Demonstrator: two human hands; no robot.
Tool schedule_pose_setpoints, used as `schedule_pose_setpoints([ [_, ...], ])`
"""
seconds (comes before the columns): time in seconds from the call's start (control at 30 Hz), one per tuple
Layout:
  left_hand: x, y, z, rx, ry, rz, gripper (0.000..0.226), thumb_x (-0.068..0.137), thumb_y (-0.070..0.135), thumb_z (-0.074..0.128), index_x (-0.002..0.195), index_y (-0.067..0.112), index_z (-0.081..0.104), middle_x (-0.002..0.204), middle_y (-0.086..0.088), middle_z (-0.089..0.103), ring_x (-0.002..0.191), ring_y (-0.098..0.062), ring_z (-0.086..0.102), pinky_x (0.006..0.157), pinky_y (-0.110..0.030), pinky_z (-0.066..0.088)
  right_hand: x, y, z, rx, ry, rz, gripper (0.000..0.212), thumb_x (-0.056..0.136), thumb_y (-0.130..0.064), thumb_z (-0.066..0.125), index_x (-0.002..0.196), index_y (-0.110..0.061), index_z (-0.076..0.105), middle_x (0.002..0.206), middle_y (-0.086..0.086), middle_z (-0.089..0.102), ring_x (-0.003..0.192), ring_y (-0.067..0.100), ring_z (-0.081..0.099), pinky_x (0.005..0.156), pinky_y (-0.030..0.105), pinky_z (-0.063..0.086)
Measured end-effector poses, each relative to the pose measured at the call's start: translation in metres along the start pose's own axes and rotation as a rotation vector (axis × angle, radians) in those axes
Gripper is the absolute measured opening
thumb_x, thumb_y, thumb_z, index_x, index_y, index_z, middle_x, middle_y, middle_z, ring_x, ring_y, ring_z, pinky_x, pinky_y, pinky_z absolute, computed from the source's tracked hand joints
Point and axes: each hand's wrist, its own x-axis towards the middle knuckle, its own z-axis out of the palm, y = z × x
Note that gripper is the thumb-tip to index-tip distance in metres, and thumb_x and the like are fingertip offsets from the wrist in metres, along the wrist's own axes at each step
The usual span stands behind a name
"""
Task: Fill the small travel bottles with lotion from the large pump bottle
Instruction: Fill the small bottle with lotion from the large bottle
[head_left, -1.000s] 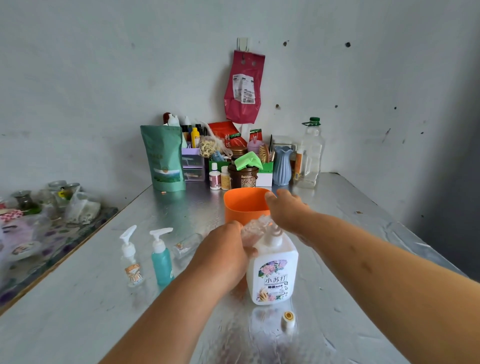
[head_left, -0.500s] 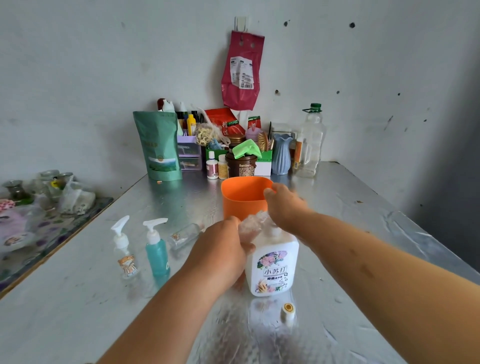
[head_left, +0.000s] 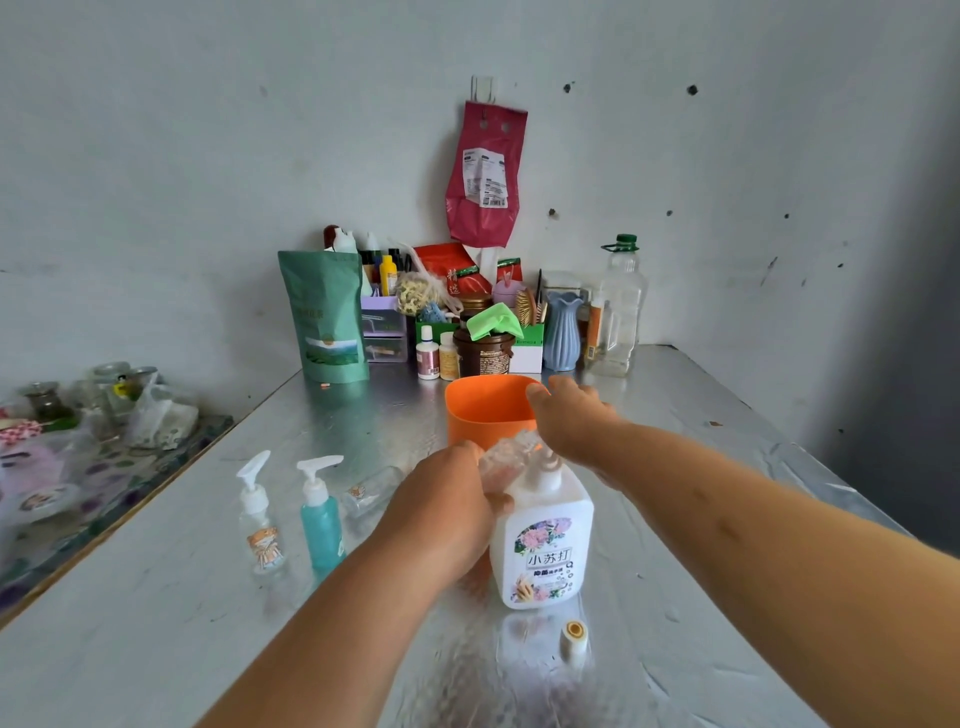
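The travel bottle (head_left: 506, 457) is still clamped by left hand (head_left: 441, 504) fingers at ten o'clock of the pump bottle (head_left: 545, 540), right hand (head_left: 571, 421) fingers straight atop; filling is judged unfinished.

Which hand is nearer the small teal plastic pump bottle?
Left. The left hand, gripping a clear bottle, is right of the small teal plastic pump bottle; the right hand is farther, over the large white lotion bottle.

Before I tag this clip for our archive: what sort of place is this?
Likely a home storage corner: a silvery table against a bare, marked wall, its back crowded with toiletry bottles, a blue vase and a green pouch.
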Motion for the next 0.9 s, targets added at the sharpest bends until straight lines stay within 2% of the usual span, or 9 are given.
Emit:
schedule_pose_setpoints([
  [0.17, 0.002, -0.004, 0.003, -0.011, 0.011, 0.008, 0.032, 0.091, 0.036, 0.064, 0.117, 0.022, 0.054, 0.114, 0.003, 0.063, 0.101, -0.019, 0.059, 0.077, -0.030, 0.043, 0.008, 0.005, 0.007, 0.091, -0.007, -0.045, 0.038, 0.104, -0.019, 0.028, 0.136, -0.003, 0.043, 0.143, 0.020, 0.038, 0.134, 0.036, 0.035, 0.110, 0.050, 0.030],
  [0.5, 0.002, -0.007, 0.011, -0.005, 0.005, -0.013, 0.029, 0.091, 0.035, 0.064, 0.115, 0.019, 0.055, 0.113, 0.000, 0.065, 0.102, -0.021, 0.060, 0.081, -0.033, 0.046, 0.009, 0.007, 0.018, 0.096, 0.003, 0.007, 0.037, 0.103, -0.017, 0.028, 0.136, -0.007, 0.042, 0.144, 0.017, 0.037, 0.134, 0.036, 0.033, 0.111, 0.048, 0.028],
  [0.6, -0.001, -0.006, 0.008, -0.020, -0.003, -0.019, 0.030, 0.091, 0.035, 0.064, 0.115, 0.020, 0.054, 0.111, 0.001, 0.064, 0.098, -0.019, 0.058, 0.075, -0.030, 0.042, 0.010, 0.006, 0.016, 0.115, -0.003, 0.041, 0.033, 0.100, -0.015, 0.026, 0.128, -0.005, 0.042, 0.137, 0.019, 0.040, 0.125, 0.039, 0.039, 0.107, 0.052, 0.033],
  [0.67, -0.002, -0.004, 0.006, -0.025, -0.001, -0.016, 0.030, 0.090, 0.036, 0.064, 0.114, 0.020, 0.055, 0.110, 0.001, 0.064, 0.098, -0.019, 0.059, 0.073, -0.030, 0.040, 0.008, 0.005, 0.012, 0.120, 0.016, 0.055, 0.034, 0.101, -0.018, 0.027, 0.131, -0.007, 0.039, 0.136, 0.018, 0.040, 0.126, 0.038, 0.038, 0.108, 0.050, 0.031],
  [0.77, -0.001, -0.001, 0.002, -0.030, -0.003, -0.017, 0.031, 0.090, 0.036, 0.064, 0.116, 0.021, 0.055, 0.110, 0.001, 0.064, 0.099, -0.020, 0.060, 0.073, -0.031, 0.041, 0.006, 0.002, 0.006, 0.090, 0.069, 0.051, 0.026, 0.100, -0.012, 0.029, 0.123, -0.011, 0.040, 0.135, 0.016, 0.038, 0.125, 0.036, 0.038, 0.106, 0.049, 0.033],
  [0.9, 0.001, -0.002, 0.002, -0.026, -0.004, -0.012, 0.031, 0.090, 0.036, 0.064, 0.115, 0.021, 0.055, 0.108, 0.001, 0.065, 0.096, -0.019, 0.061, 0.071, -0.030, 0.040, 0.010, 0.004, 0.006, 0.028, 0.032, 0.009, 0.027, 0.101, -0.014, 0.028, 0.125, -0.012, 0.041, 0.135, 0.015, 0.039, 0.126, 0.037, 0.039, 0.107, 0.049, 0.033],
])
